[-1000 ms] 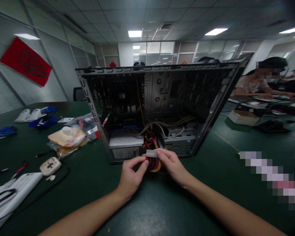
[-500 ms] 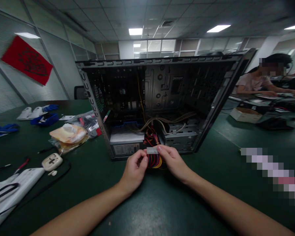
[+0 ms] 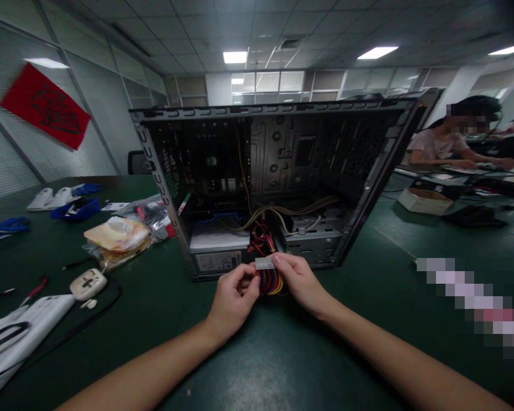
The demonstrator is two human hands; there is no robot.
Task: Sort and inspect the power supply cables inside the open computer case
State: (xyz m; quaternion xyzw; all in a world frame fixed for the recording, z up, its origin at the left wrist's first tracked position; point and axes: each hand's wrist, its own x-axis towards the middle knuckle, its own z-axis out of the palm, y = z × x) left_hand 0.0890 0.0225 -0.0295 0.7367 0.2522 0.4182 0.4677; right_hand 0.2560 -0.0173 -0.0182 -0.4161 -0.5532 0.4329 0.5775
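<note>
White connector (image 3: 264, 263) sits between both hands — right hand (image 3: 300, 278) pinching its 3 o'clock end, left hand (image 3: 232, 295) curled at 9, grip unclear. Better steady its body than tug the wires (image 3: 271, 282) below — the open computer case (image 3: 278, 108) stands just beyond at 12 o'clock.

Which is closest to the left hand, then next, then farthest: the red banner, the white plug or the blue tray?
From the left hand, in the head view:
1. white plug, just to its right
2. blue tray, off to the left
3. red banner, high at far left
</note>
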